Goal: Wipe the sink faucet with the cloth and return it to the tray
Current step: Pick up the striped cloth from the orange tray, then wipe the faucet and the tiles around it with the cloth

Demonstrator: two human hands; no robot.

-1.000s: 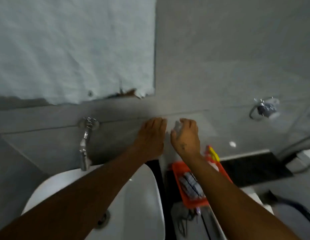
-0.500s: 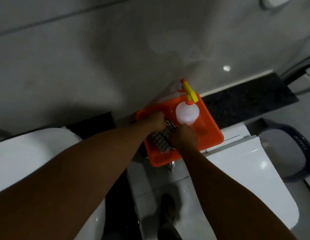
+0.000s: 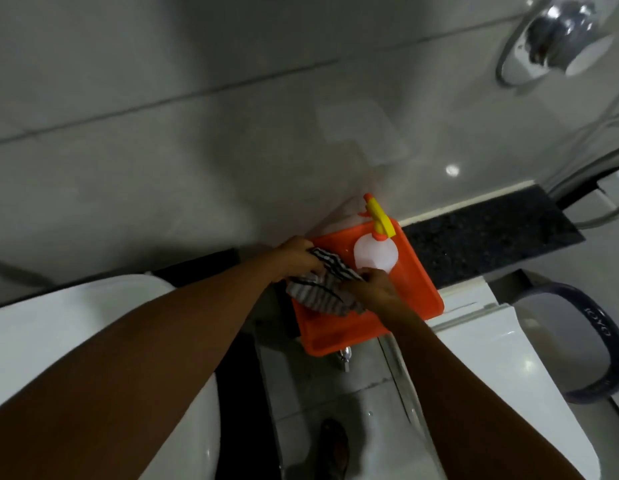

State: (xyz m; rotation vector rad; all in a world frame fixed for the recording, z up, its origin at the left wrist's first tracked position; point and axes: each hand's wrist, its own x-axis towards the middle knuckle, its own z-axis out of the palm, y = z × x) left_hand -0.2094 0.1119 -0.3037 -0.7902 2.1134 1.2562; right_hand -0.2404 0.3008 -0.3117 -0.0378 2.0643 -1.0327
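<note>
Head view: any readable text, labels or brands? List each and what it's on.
Dark ring-shaped object at right: pale embossed lettering along its band, too blurred and tilted to read.
Spray bottle in the orange tray: no label visible.
Striped cloth: pattern only, no text.
Nothing else carries writing.

Tray (image 3: 418, 289) sits against the wall (image 3: 162, 168), between the sink (image 3: 58, 323) on the left and the toilet (image 3: 508, 375) on the right. Bottle (image 3: 375, 255) stands in the tray's far part, just beside the wall. Cloth (image 3: 321, 289) lies in the tray nearer the viewer, touching the bottle's near side. Left hand (image 3: 296, 256) on the cloth's far-left edge; right hand (image 3: 373, 287) on its right edge. Valve (image 3: 344, 356) under the tray's near edge. Wall fitting (image 3: 557, 32) high at right.
</note>
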